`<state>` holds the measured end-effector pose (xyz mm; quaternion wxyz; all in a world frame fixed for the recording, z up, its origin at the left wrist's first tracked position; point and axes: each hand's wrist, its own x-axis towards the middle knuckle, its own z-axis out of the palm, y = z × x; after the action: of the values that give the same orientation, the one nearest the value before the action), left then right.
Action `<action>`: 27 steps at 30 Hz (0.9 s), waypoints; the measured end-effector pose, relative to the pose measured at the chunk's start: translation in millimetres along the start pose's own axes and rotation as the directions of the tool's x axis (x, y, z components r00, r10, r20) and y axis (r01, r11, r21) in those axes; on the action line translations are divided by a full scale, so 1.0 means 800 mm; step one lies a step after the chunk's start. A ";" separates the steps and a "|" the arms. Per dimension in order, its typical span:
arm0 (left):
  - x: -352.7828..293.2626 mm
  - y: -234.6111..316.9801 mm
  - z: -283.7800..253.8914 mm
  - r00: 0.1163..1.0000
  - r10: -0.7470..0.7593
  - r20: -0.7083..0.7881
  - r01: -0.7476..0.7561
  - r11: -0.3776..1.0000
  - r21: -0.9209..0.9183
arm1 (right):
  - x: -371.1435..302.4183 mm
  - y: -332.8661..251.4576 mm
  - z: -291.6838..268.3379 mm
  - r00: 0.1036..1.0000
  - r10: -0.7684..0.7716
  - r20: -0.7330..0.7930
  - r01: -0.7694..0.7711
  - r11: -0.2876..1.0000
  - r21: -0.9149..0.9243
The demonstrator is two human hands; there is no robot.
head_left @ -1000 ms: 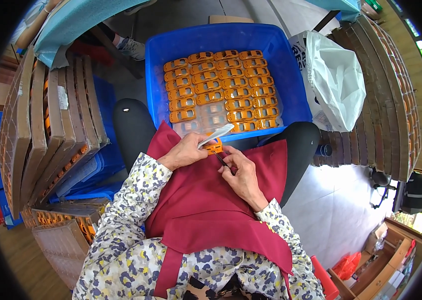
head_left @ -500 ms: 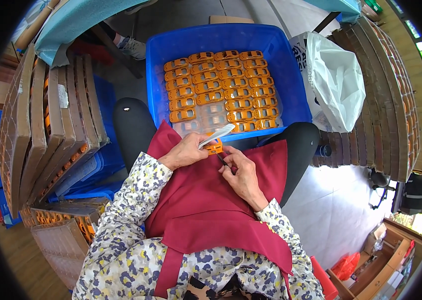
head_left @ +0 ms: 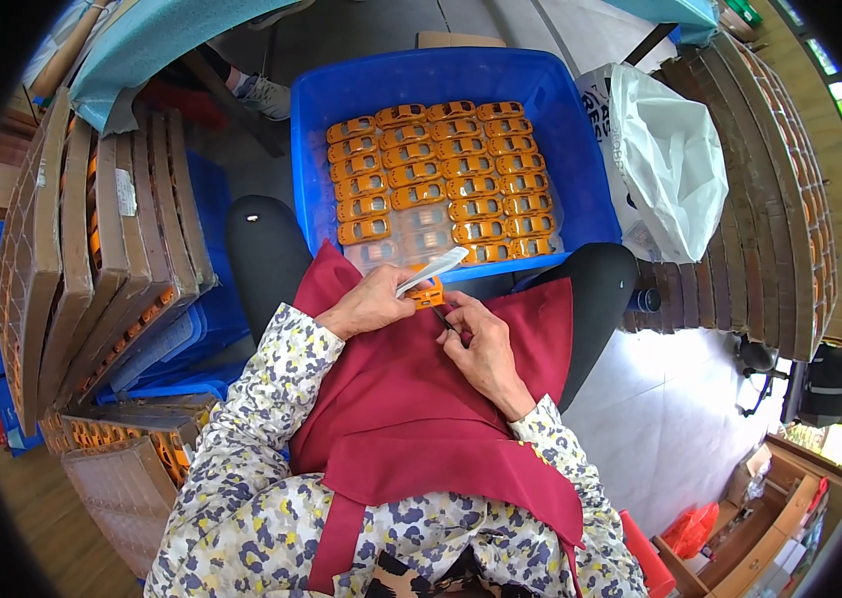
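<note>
Over my lap, my left hand (head_left: 373, 302) is closed around an orange toy car body (head_left: 428, 295). A folded white strip (head_left: 438, 267), perhaps paper or cloth, lies along the same hand's fingers above the car. My right hand (head_left: 486, 351) pinches a thin dark stick-like tool (head_left: 444, 319) whose upper end meets the car's underside or end; its exact kind is too small to tell. Just beyond my hands stands a blue tub (head_left: 572, 110), with rows of orange toy car bodies (head_left: 468, 186) in a clear tray. Several tray slots (head_left: 426, 229) at the near left hold no car.
Cardboard-edged trays of orange cars (head_left: 82, 239) lean at the left, and more stacked trays (head_left: 780, 199) stand at the right. A white plastic bag (head_left: 665, 159) hangs beside the tub. A wooden cabinet (head_left: 750, 538) with a red bag (head_left: 688, 530) sits lower right.
</note>
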<state>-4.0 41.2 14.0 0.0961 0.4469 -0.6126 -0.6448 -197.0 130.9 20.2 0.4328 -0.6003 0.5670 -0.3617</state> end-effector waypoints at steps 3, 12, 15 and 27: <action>0.000 0.000 0.000 1.000 -0.011 -0.004 0.011 1.000 -0.001 | 0.000 0.000 0.000 1.000 -0.002 0.000 0.002 1.000 -0.005; -0.001 0.000 0.001 1.000 -0.021 -0.007 0.020 1.000 -0.016 | 0.000 0.000 0.000 1.000 -0.010 -0.004 0.010 1.000 -0.012; -0.001 -0.001 0.001 1.000 -0.007 -0.005 0.007 0.999 -0.034 | 0.000 0.002 0.001 1.000 -0.009 -0.004 0.009 1.000 -0.009; -0.001 0.000 0.000 1.000 -0.024 -0.007 0.023 0.998 -0.053 | 0.000 0.000 0.000 0.999 0.034 0.018 -0.034 0.999 0.011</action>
<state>-3.6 41.8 14.0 0.1027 0.4538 -0.5895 -0.6603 -197.2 131.2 20.6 0.4471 -0.5913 0.5714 -0.3521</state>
